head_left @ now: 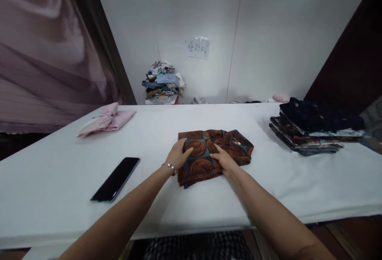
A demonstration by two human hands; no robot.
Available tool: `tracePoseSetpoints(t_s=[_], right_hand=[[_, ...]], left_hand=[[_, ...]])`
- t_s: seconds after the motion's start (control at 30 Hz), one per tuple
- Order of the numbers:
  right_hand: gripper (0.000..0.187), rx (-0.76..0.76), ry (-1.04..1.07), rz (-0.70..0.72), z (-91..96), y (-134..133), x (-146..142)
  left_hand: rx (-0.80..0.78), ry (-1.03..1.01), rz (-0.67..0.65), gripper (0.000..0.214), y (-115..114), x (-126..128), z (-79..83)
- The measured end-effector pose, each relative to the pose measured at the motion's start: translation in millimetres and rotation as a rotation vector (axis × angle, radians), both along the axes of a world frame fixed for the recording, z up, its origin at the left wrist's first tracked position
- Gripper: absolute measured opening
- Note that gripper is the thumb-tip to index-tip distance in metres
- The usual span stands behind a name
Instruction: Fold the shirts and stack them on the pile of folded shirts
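Observation:
A folded brown-and-blue patterned shirt (199,166) lies on the white-covered table in front of me, its collar end with a small pale label pointing right. My left hand (178,154) grips the shirt's left edge, thumb on top of the cloth; a metal bracelet circles that wrist. On the shirt's near side, around its middle, my right hand (225,160) holds the fabric, with thumb and forefinger showing on top. The other fingers of both hands are partly hidden.
A black phone (115,179) lies left of the shirt, and a pink folded garment (121,119) sits farther back. At the right stands a stack of folded dark garments (316,127). Behind the table is a clothes pile (164,81) against the wall, near a paper sign (198,48).

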State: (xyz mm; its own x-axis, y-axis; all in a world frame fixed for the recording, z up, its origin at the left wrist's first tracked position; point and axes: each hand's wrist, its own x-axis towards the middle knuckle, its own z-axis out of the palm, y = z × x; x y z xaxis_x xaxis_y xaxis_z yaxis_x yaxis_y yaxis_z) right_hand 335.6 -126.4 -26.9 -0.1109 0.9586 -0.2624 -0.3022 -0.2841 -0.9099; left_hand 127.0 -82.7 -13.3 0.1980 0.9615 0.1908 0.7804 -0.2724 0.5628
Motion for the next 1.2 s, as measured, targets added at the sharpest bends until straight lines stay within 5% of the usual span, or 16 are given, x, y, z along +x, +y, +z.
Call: tracePoseSetpoints(t_s=[0.2, 0.4, 0.5, 0.6, 0.77, 0.97, 1.2], right_hand=[[0.076, 0.308, -0.402, -0.092, -11.3, 18.1, -6.8], [0.067, 0.314, -0.639, -0.092, -11.3, 7.4, 14.4], [0.06, 0.203, -0.516, -0.163, -3.7, -26.3, 32.5], [0.044, -0.063, -0.209, -0.13, 3.4, -70.8, 42.0], [0.038, -0.38, 0.235, -0.093, 12.0, -113.5, 29.9], [0.033, -0.392, 0.511, -0.206, 7.0, -84.0, -0.2], [0.023, -0.46, 0.569, -0.363, -5.7, -40.2, -19.6]], left_hand=[[-0.013, 0.368, 0.029, 0.059, -15.7, 4.4, -28.6], [-0.002, 0.363, 0.012, 0.057, -3.6, -4.8, -18.5], [0.078, 0.326, 0.015, 0.055, 14.3, -13.2, -2.5], [0.127, 0.322, -0.025, 0.055, 36.8, -10.9, 10.7], [0.056, 0.379, -0.192, 0.058, 77.1, 25.2, 19.7], [-0.166, 0.411, -0.32, 0.073, 116.5, 71.9, 19.6], [-0.323, 0.405, -0.354, 0.087, 155.0, 89.6, 17.8]])
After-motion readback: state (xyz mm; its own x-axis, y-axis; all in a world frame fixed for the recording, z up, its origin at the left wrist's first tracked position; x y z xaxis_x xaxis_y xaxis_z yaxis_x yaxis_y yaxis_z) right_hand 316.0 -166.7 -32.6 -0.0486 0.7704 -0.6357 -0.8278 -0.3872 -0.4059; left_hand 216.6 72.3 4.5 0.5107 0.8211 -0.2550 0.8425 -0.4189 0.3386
